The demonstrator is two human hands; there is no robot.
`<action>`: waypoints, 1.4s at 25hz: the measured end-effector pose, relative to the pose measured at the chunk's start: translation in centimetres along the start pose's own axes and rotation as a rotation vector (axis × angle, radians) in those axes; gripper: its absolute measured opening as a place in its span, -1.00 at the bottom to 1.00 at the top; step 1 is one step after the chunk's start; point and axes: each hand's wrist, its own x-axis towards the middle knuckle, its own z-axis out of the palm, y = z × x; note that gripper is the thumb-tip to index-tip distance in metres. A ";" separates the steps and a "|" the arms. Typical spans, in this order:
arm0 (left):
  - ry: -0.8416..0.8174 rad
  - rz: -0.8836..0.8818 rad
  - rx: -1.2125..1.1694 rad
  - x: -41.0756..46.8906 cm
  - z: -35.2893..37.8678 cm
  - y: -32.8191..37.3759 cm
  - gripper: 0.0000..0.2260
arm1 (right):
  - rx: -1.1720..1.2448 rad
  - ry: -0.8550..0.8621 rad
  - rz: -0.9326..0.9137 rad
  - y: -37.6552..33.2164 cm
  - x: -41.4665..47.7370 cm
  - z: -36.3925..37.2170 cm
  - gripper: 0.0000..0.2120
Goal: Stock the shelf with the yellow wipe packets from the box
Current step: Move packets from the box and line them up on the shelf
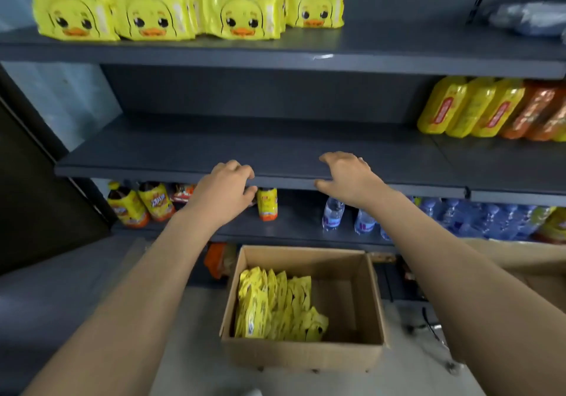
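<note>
both hands are empty: the left hand (225,187) and right hand (346,178) hang loosely curled, fingers a little apart, at the front edge of the bare middle shelf (183,150), above the box (301,356), likely between loads. yellow wipe packets (275,306) stand on edge in the box's left half, easy to scoop up in a bunch. the stocked packets (153,12) line the top shelf (367,49) facing outward, so the printed fronts show.

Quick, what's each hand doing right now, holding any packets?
Left hand: open, fingers loosely curled, holding nothing.
Right hand: open, fingers spread, holding nothing.
</note>
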 end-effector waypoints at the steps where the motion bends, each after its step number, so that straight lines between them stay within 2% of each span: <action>1: -0.013 0.010 -0.003 0.1 1.7 -0.9 -0.70 | 0.012 -0.033 0.016 0.2 0.5 1.8 -0.46; 5: -0.105 0.051 -0.047 0.7 8.2 -4.5 -0.72 | 0.075 -0.150 0.118 0.9 2.6 8.9 -0.49; 12: -0.385 0.048 -0.085 -0.1 22.4 -9.7 -0.76 | 0.074 -0.412 0.246 2.5 4.4 23.2 -0.49; 20: -0.622 -0.055 -0.149 -4.1 36.3 -8.9 -0.70 | 0.154 -0.644 0.345 7.0 3.0 38.2 -0.54; 25: -0.725 -0.226 -0.273 -6.0 43.9 -6.0 -0.75 | 0.177 -0.758 0.408 10.8 0.3 46.0 -0.61; 31: -0.847 -0.410 -0.369 -7.7 50.9 -3.6 -0.78 | 0.268 -0.827 0.675 14.1 -1.4 52.5 -0.76; 33: -0.871 -0.445 -0.417 -8.2 52.6 -3.2 -0.77 | 0.392 -0.841 0.808 14.7 -1.9 54.2 -0.82; 35: -0.873 -0.512 -0.473 -8.4 54.2 -2.8 -0.76 | 0.591 -0.824 1.022 15.1 -2.4 55.7 -0.86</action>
